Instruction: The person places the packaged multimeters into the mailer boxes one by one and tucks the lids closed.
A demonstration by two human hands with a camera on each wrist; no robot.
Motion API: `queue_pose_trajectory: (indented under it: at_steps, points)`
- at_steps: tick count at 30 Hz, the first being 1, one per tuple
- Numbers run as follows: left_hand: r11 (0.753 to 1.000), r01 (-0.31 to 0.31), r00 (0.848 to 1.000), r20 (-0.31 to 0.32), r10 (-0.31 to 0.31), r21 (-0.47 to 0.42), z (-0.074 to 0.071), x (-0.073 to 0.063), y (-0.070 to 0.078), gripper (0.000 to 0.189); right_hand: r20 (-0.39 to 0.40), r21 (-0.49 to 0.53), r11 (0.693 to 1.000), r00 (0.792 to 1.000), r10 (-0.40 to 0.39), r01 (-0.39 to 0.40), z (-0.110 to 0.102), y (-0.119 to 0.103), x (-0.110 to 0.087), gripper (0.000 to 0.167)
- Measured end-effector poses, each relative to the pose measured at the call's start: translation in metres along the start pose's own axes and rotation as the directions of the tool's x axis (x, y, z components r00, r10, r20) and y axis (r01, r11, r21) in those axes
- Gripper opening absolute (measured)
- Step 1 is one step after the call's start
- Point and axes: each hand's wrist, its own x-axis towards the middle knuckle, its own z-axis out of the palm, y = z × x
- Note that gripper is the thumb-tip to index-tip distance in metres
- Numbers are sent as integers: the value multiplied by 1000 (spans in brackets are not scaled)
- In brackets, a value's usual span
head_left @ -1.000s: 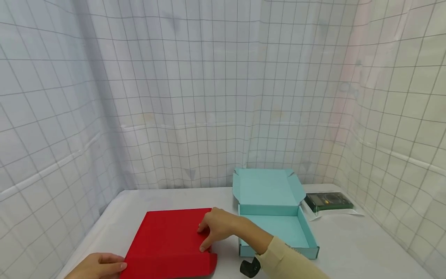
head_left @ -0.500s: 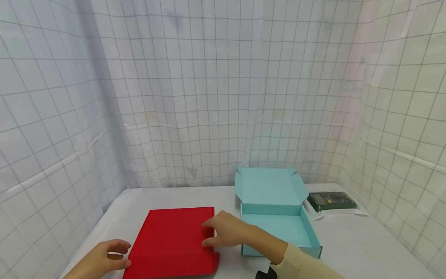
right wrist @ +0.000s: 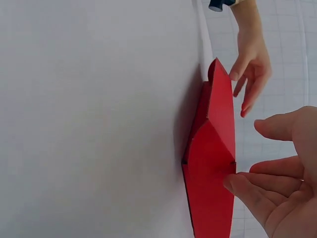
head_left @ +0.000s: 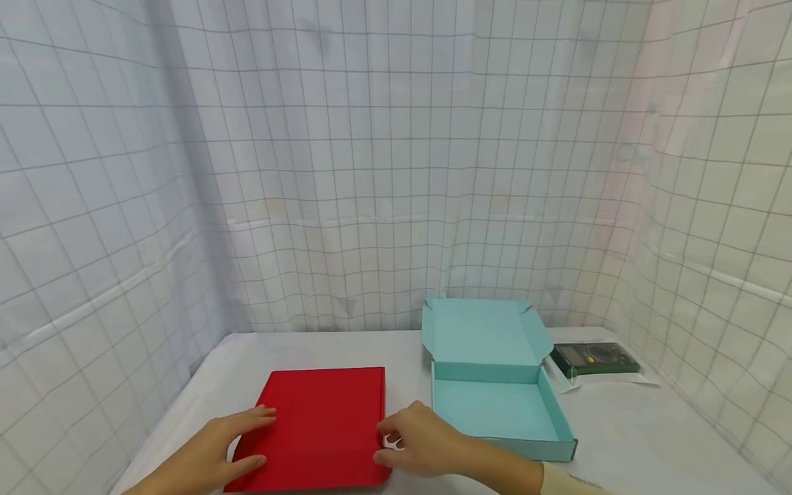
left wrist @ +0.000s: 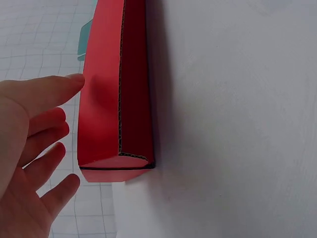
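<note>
A red cardboard box [head_left: 328,419] lies flat on the table, its lid down. My left hand [head_left: 213,447] reaches over the box's near left corner, fingers spread. Up close in the left wrist view, the left hand [left wrist: 34,144] has its thumb by the lid's edge and its other fingers apart. At the box's right side, near the front, is my right hand [head_left: 427,440] with thumb and fingers bent but not closed together. One fingertip of the right hand [right wrist: 282,188] touches the red side wall [right wrist: 208,198] in the right wrist view. The front of the box is partly hidden in the head view.
A light blue cardboard box [head_left: 495,405] stands to the right with its lid raised. Behind it on the right, a multimeter [head_left: 594,357] lies on a white wrapper. White table [head_left: 650,440] surrounds them, and gridded curtains [head_left: 383,172] hang on three sides.
My left hand has moved from the box's left edge onto the lid's near left corner. The right hand has slid off the lid's top, down to its right side. The front flap sits lower.
</note>
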Motion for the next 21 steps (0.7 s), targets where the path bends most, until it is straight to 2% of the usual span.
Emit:
queue_pose_trajectory:
  at_steps: [4,8,13,16,21]
  points:
    - [999,-29,998,51,31,-42,3,2,-4,47,-5,-14,999,999,41,-41,6,0,-10,29]
    - [996,14,996,85,-6,-93,3,2,-6,46,-2,4,993,993,117,-117,13,1,-14,26]
    - [990,64,991,125,-49,-122,2,2,-5,49,-1,114,973,980,201,-200,23,5,-15,20]
    - [987,85,987,149,-65,-134,1,3,-5,50,10,220,945,969,245,-242,25,9,-14,25]
    - [986,99,983,168,-76,-136,-1,3,-3,51,47,377,866,940,337,-329,27,13,-11,31]
